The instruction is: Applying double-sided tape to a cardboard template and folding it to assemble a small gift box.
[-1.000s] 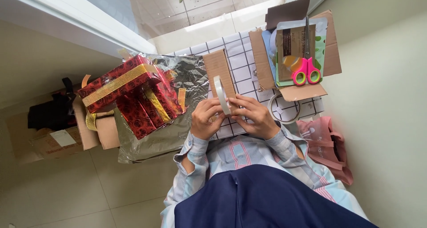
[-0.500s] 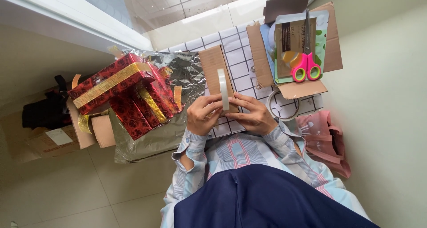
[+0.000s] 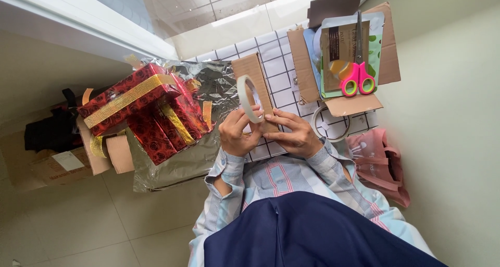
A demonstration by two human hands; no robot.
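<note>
Tape was the thing in hand: a white roll of tape [image 3: 249, 98] stood on edge above a brown cardboard piece [image 3: 256, 87], which lay on a white gridded sheet [image 3: 281, 64] spread on the floor. The left hand [image 3: 237, 134] pinched the roll's lower rim between thumb and fingers, while the right hand [image 3: 291, 134] had its fingers pressed together near the roll's base, seemingly picking at the loose end, though the end itself was too small to see.

The likeliest trouble was the tape end slipping back onto the roll or tearing thin if a fingertip pulled at a slant. A hard tug could also have twisted the strip so that it stuck to itself. With both hands busy, the cardboard lay unheld and might have slid on the smooth sheet.

Just left, red-and-gold wrapped boxes [image 3: 140, 110] sat on crinkled silver wrapping film [image 3: 203, 90]; a stray sticky strip could have caught that film. Pink-handled scissors [image 3: 358, 77] rested in an open carton [image 3: 338, 53] well apart, beyond easy reach, and a second ring of tape [image 3: 328, 126] lay beside the right wrist.
</note>
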